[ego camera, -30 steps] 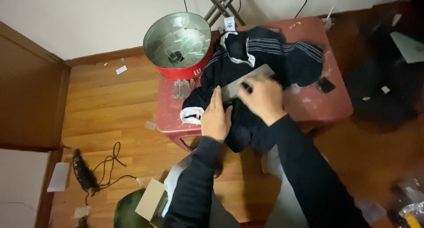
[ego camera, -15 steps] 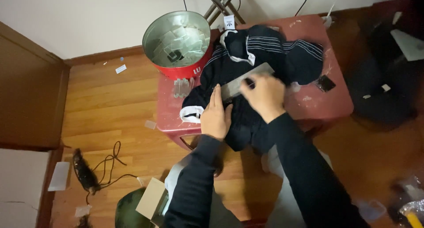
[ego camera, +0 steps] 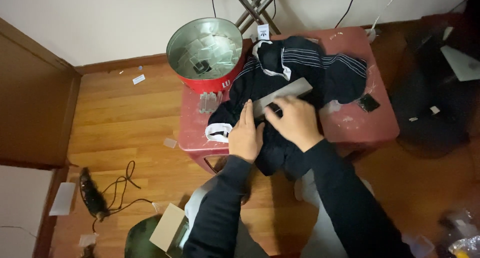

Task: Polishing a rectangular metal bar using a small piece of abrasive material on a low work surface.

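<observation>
A: Right, your left hand (ego camera: 246, 135) lies flat and released on the dark track jacket (ego camera: 295, 83), palm down, fingers together, pinning the cloth near the white cuff (ego camera: 219, 132).

B: And the right?

A: Your right hand (ego camera: 295, 120) rests on the near end of the grey flat strip (ego camera: 282, 95) that lies slantwise across the jacket. The fingers are curled over it, but I cannot tell whether the grip is clenched on the strip or only pressing it down.

B: Where does the jacket sit?

A: Bunched on the low red counter (ego camera: 360, 125), collar toward the wall, its lower part hanging over the near edge toward your knees.

B: What might go wrong from here?

A: My judgement: that overhang could drag the whole garment off the counter if your left hand lifts, since the cloth is loose and heaped. The strip could also skid across the fabric if you push it at a slant, and the folds beneath would shift with it.

B: Anything close by to mind?

A: The red metal bucket (ego camera: 206, 53) stands at the far left corner, just beside the sleeve, with a small clear block (ego camera: 210, 101) in front of it. A tug on the sleeve could nudge either. The small black item (ego camera: 369, 102) on the right lies apart from the jacket.
</observation>
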